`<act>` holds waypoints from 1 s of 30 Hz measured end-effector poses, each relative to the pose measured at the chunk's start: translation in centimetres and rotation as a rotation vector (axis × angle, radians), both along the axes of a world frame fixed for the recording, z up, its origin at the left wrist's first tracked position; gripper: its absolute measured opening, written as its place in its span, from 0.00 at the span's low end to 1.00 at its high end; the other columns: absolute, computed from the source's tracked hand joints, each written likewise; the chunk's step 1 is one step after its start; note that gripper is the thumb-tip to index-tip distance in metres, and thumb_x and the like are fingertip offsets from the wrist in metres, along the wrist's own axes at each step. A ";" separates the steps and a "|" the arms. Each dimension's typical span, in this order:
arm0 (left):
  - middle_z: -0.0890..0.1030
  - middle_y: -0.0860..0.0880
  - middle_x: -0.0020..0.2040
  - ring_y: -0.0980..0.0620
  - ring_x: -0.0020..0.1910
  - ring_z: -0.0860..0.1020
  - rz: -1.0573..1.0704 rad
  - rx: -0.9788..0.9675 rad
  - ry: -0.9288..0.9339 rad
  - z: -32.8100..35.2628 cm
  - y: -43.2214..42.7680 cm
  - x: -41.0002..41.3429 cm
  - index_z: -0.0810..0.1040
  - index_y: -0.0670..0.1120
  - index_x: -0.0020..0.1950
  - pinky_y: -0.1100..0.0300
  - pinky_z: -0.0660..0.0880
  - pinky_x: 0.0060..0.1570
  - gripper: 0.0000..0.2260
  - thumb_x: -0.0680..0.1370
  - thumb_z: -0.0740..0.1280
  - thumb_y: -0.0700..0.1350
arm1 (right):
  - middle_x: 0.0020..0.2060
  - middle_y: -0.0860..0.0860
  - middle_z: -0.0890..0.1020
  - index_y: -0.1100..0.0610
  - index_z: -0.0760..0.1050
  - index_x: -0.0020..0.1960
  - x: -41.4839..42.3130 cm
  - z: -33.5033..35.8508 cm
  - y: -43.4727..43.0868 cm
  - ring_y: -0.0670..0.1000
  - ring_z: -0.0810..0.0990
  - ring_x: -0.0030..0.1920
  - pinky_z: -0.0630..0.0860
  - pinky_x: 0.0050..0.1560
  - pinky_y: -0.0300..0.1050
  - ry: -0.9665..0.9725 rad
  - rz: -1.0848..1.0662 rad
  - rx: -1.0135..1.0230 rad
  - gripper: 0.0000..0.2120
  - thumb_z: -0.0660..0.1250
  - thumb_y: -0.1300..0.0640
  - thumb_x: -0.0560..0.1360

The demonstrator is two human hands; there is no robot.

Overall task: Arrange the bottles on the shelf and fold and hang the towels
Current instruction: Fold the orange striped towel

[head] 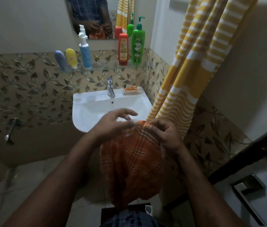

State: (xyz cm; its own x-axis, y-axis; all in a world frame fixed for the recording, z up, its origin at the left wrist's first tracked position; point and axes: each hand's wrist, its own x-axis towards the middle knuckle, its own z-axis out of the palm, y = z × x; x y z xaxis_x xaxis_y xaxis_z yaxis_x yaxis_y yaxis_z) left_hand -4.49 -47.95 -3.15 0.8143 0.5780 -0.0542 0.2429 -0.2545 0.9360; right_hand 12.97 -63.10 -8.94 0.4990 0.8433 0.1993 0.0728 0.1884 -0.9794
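An orange checked towel (132,164) hangs in front of me, below the sink. My right hand (164,133) pinches its top edge. My left hand (113,123) is blurred, fingers spread, touching the towel's top edge beside the right hand. On the glass shelf (103,68) stand a grey-blue tube (60,60), a yellow tube (71,58), a blue and white pump bottle (85,53), a red bottle (123,49) and a green pump bottle (138,45). A yellow and white striped towel (195,63) hangs at the right.
A white sink (88,115) with a tap (110,87) and a soap dish (132,91) sits below the shelf. A mirror (96,17) is above it. A dark rail (247,153) and a metal fitting (247,187) are at the right.
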 end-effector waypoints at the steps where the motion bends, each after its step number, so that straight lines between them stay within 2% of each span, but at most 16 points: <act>1: 0.84 0.54 0.56 0.54 0.53 0.84 -0.111 0.053 0.066 -0.2 -1.1 0.7 0.85 0.56 0.61 0.56 0.81 0.54 0.17 0.73 0.79 0.55 | 0.43 0.61 0.87 0.62 0.84 0.46 -0.4 0.5 0.4 0.53 0.84 0.44 0.79 0.46 0.48 -0.051 -0.024 0.032 0.07 0.76 0.58 0.76; 3: 0.86 0.53 0.53 0.53 0.52 0.85 -0.181 0.180 0.110 -1.1 -2.6 2.0 0.85 0.51 0.59 0.49 0.83 0.54 0.12 0.76 0.78 0.48 | 0.39 0.55 0.87 0.61 0.84 0.44 -0.8 1.5 1.0 0.48 0.84 0.40 0.80 0.43 0.43 -0.110 -0.041 0.037 0.03 0.76 0.63 0.76; 5: 0.86 0.47 0.44 0.48 0.43 0.85 -0.119 0.198 0.064 -1.7 -3.1 2.3 0.84 0.44 0.50 0.43 0.83 0.48 0.04 0.79 0.73 0.44 | 0.36 0.50 0.86 0.58 0.84 0.42 -0.5 1.6 1.0 0.45 0.82 0.38 0.78 0.39 0.41 -0.149 -0.021 -0.015 0.04 0.78 0.62 0.74; 6: 0.85 0.45 0.40 0.46 0.39 0.84 -0.067 0.179 0.025 -1.8 -2.9 2.2 0.83 0.42 0.45 0.42 0.81 0.44 0.06 0.80 0.72 0.44 | 0.36 0.48 0.85 0.59 0.84 0.43 -0.2 1.2 0.8 0.45 0.81 0.38 0.76 0.39 0.42 -0.173 -0.011 -0.043 0.05 0.79 0.60 0.73; 8: 0.83 0.44 0.38 0.48 0.37 0.81 0.023 0.120 -0.068 -1.5 -2.3 1.6 0.84 0.44 0.43 0.48 0.79 0.42 0.08 0.79 0.72 0.46 | 0.36 0.49 0.83 0.60 0.82 0.44 0.5 -0.1 -0.1 0.46 0.79 0.38 0.74 0.39 0.43 -0.163 0.028 -0.097 0.09 0.81 0.58 0.71; 11: 0.86 0.48 0.40 0.54 0.39 0.83 0.115 0.053 -0.165 -0.9 -1.5 0.7 0.86 0.47 0.45 0.59 0.78 0.42 0.05 0.79 0.73 0.45 | 0.31 0.51 0.79 0.62 0.80 0.38 1.2 -2.0 -1.6 0.46 0.75 0.33 0.69 0.34 0.42 -0.158 0.059 -0.195 0.14 0.80 0.54 0.71; 13: 0.86 0.54 0.39 0.61 0.38 0.82 0.212 0.078 -0.155 -1.0 -0.8 0.1 0.87 0.50 0.45 0.68 0.76 0.39 0.05 0.80 0.73 0.43 | 0.30 0.52 0.77 0.58 0.81 0.36 1.8 -2.4 -2.6 0.45 0.73 0.31 0.68 0.32 0.40 -0.113 0.060 -0.218 0.10 0.79 0.58 0.72; 15: 0.86 0.56 0.38 0.63 0.38 0.82 0.305 0.132 -0.075 -1.4 -0.1 -0.5 0.87 0.52 0.44 0.69 0.75 0.37 0.06 0.79 0.73 0.45 | 0.31 0.52 0.78 0.55 0.82 0.37 2.4 -2.1 -3.3 0.44 0.74 0.31 0.69 0.32 0.36 -0.051 0.055 -0.196 0.08 0.79 0.61 0.72; 17: 0.86 0.57 0.40 0.60 0.42 0.82 0.361 0.168 0.019 -2.2 0.5 -0.9 0.87 0.53 0.45 0.62 0.77 0.43 0.03 0.78 0.74 0.46 | 0.35 0.54 0.80 0.56 0.83 0.42 2.6 -1.4 -3.3 0.47 0.77 0.36 0.72 0.36 0.37 -0.027 0.041 -0.137 0.05 0.79 0.58 0.72; 18: 0.86 0.56 0.43 0.57 0.46 0.83 0.333 0.145 0.029 -2.4 0.5 -1.1 0.87 0.52 0.47 0.58 0.78 0.47 0.02 0.77 0.75 0.46 | 0.38 0.54 0.82 0.56 0.83 0.43 2.4 -1.1 -3.1 0.48 0.78 0.39 0.73 0.39 0.38 -0.022 0.032 -0.088 0.05 0.77 0.57 0.72; 21: 0.86 0.55 0.58 0.53 0.58 0.84 0.023 -0.005 0.005 -2.4 -0.8 -0.6 0.85 0.57 0.62 0.53 0.81 0.59 0.19 0.71 0.80 0.47 | 0.42 0.48 0.86 0.51 0.85 0.45 0.7 0.2 -1.4 0.46 0.83 0.44 0.78 0.49 0.41 -0.080 -0.023 -0.022 0.03 0.74 0.58 0.73; 23: 0.85 0.55 0.59 0.55 0.59 0.83 -0.144 0.008 0.006 -2.4 -2.3 0.2 0.83 0.55 0.64 0.53 0.80 0.61 0.22 0.71 0.82 0.47 | 0.43 0.48 0.88 0.50 0.86 0.45 -0.1 0.8 -0.2 0.48 0.86 0.46 0.82 0.50 0.49 -0.220 -0.057 -0.043 0.04 0.76 0.58 0.73; 25: 0.87 0.51 0.50 0.50 0.52 0.85 -0.126 0.101 -0.005 -2.9 -3.2 1.2 0.85 0.51 0.55 0.44 0.82 0.56 0.13 0.72 0.80 0.47 | 0.42 0.47 0.87 0.51 0.85 0.45 -0.4 1.1 0.6 0.49 0.86 0.44 0.83 0.47 0.52 -0.350 -0.089 -0.064 0.03 0.79 0.56 0.73; 27: 0.85 0.47 0.42 0.43 0.46 0.84 -0.040 0.173 -0.024 -3.2 -3.2 1.4 0.84 0.48 0.46 0.39 0.81 0.50 0.08 0.72 0.75 0.50 | 0.40 0.47 0.85 0.52 0.83 0.44 -0.1 1.0 0.7 0.48 0.84 0.42 0.80 0.44 0.51 -0.362 -0.100 -0.068 0.08 0.80 0.51 0.72; 29: 0.85 0.48 0.40 0.45 0.42 0.84 0.043 0.123 -0.108 -3.1 -2.9 1.0 0.84 0.51 0.43 0.43 0.82 0.47 0.02 0.73 0.73 0.48 | 0.38 0.48 0.84 0.54 0.82 0.44 0.4 0.1 0.2 0.47 0.80 0.39 0.77 0.40 0.50 -0.309 -0.060 -0.097 0.10 0.80 0.49 0.71; 30: 0.84 0.51 0.39 0.48 0.41 0.83 0.102 0.080 -0.170 -2.9 -2.8 0.6 0.83 0.53 0.41 0.47 0.82 0.45 0.03 0.74 0.72 0.45 | 0.37 0.49 0.83 0.55 0.82 0.43 0.7 -0.6 -0.2 0.47 0.79 0.37 0.75 0.38 0.48 -0.246 -0.024 -0.122 0.10 0.80 0.50 0.71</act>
State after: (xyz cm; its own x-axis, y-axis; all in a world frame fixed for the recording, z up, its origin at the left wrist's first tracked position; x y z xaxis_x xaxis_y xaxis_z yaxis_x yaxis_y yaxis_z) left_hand -3.86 -50.71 -6.04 0.7449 0.6547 0.1284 0.1118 -0.3122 0.9434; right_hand 13.68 -63.30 -9.53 0.4682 0.8570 0.2152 0.3146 0.0659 -0.9469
